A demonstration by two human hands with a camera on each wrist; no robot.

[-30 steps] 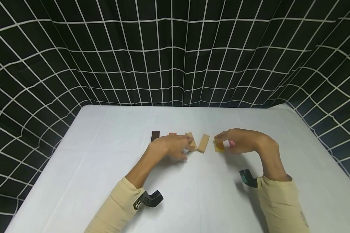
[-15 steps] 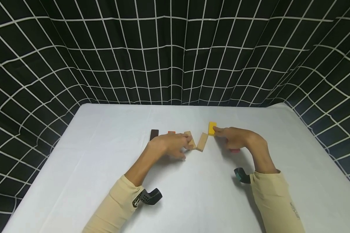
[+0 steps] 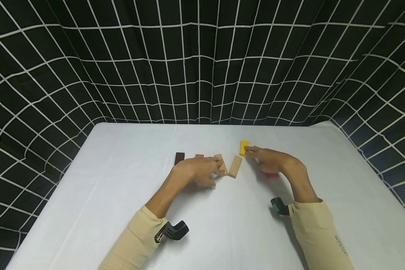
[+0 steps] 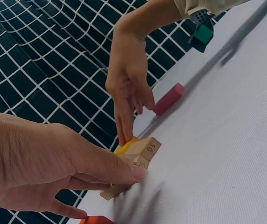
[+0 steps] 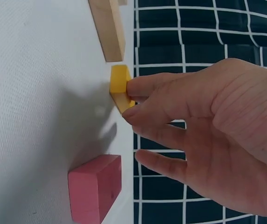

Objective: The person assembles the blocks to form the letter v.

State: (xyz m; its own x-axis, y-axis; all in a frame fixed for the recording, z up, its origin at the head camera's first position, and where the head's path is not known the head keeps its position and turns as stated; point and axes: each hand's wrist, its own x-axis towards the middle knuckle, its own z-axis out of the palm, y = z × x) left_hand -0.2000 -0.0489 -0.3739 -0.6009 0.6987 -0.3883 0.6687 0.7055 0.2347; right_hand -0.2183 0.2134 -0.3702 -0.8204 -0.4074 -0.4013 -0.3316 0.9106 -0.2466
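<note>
In the head view my left hand (image 3: 197,168) reaches over a pale wooden block (image 3: 221,162); its fingertips rest on it. The thumb overlaps the block's numbered end in the left wrist view. A second pale wooden block (image 3: 235,167) stands at an angle to it, the near ends together. My right hand (image 3: 273,159) pinches a yellow block (image 5: 119,86) between two digits, its other fingers spread apart. The yellow block stands just beyond the second wooden block's far end. A pink block (image 5: 96,186) lies below the right hand, partly hidden in the head view.
Left of the wooden blocks are an orange-red block (image 3: 199,155) and a dark brown block (image 3: 179,158), both partly covered by the left hand. A white cloth (image 3: 229,225) covers the table. Black curtain (image 3: 202,67) with a white grid surrounds the back and sides.
The right hand has moved the yellow block away from the body and leftward, close to the second wooden block; it holds nearly still since half a second ago. The left hand keeps its place.
</note>
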